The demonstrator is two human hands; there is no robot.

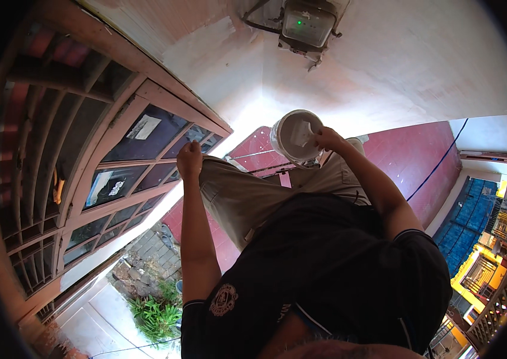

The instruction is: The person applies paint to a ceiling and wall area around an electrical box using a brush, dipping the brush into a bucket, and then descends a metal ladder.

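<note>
A round, off-white bucket (283, 149) is in front of my legs with its open top toward me. My right hand (328, 139) is closed at the bucket's right rim, its fingers reaching over the inside edge. Inside the bucket a pale flat patch or piece (305, 133) shows near my fingertips; I cannot tell what it is. My left hand (190, 160) is raised in a closed fist beside the window frame and close to my left leg. Whatever that fist holds, if anything, is hidden.
A wooden-framed window (140, 158) with louvres stands at left. The wall (409, 60) ahead has patchy whitish paint and bears an electric meter box (308, 27). Red tiled floor (403, 157) lies below, crossed by a blue cable (439, 170). Plants (155, 317) grow at lower left.
</note>
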